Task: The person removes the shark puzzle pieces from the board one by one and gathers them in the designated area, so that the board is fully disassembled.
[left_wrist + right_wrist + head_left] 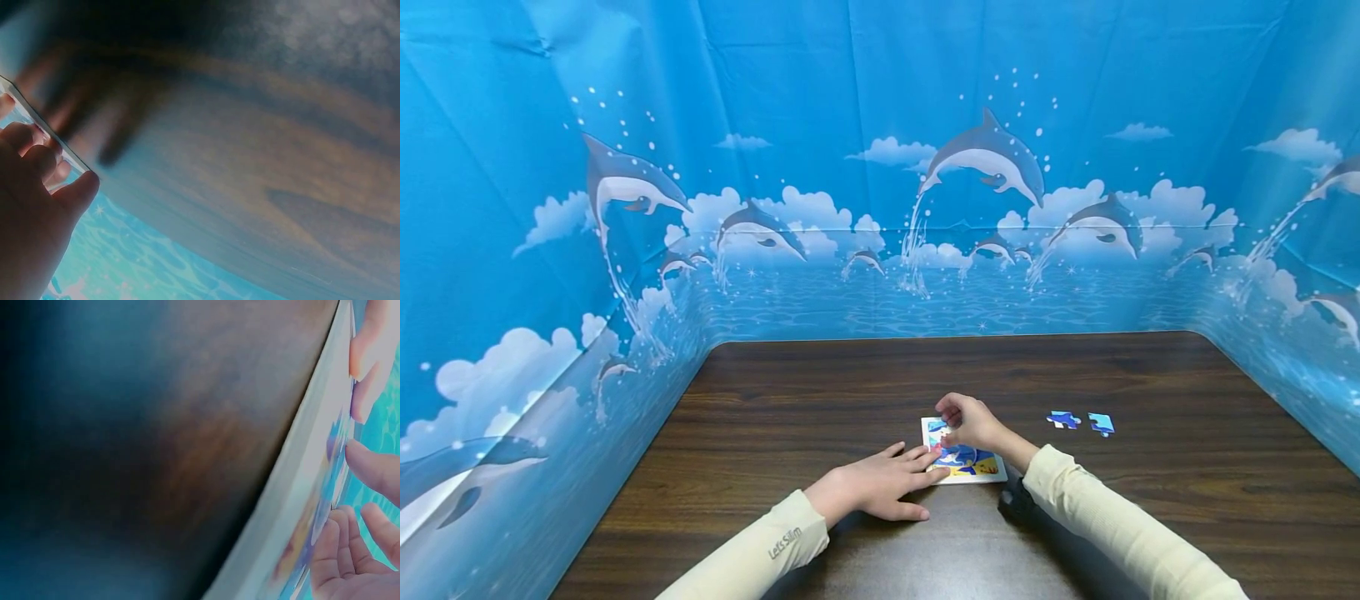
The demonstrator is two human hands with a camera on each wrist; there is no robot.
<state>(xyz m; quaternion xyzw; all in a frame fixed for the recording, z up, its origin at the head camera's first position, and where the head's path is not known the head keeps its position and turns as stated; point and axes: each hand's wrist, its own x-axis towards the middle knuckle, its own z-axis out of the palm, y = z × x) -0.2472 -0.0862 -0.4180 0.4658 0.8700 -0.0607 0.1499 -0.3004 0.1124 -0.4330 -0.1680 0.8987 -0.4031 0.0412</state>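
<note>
A small jigsaw puzzle board with a pale frame and a blue and yellow picture lies on the table. My left hand lies palm down at its left side, straight fingers reaching over the frame; the left wrist view shows the thumb by the board's edge. Over the upper part of the board is my right hand, its fingers bent and tips close to the picture. I cannot tell whether a piece is between them. In the right wrist view, fingertips meet the picture's surface.
Two loose blue puzzle pieces, one on the left and one on the right, lie right of the board on the dark wooden table. A blue dolphin-print curtain surrounds the table's back and sides. A black object sits under my right wrist.
</note>
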